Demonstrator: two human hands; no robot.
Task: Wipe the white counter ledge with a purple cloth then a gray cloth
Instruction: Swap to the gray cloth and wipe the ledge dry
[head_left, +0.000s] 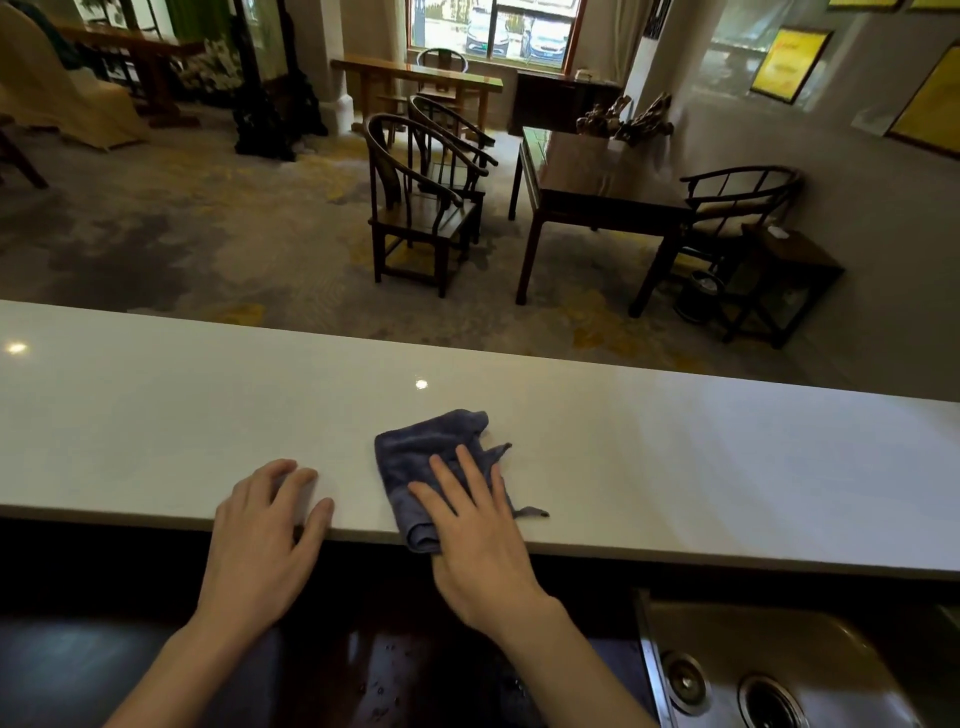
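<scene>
Right hand (475, 525) lies flat, fingers spread, pressing the purple cloth (434, 457) onto the white ledge (727, 457); nothing is pinched. The cloth's near fold overhangs the ledge's front edge. Left hand (267, 525) rests open on the ledge just left of the cloth, fingers loosely spread, holding nothing. Judgement: the purple pass is in hand. Keep the palm weight even, sweep along the ledge in overlapping strokes and cover its far edge. No gray cloth is in view.
</scene>
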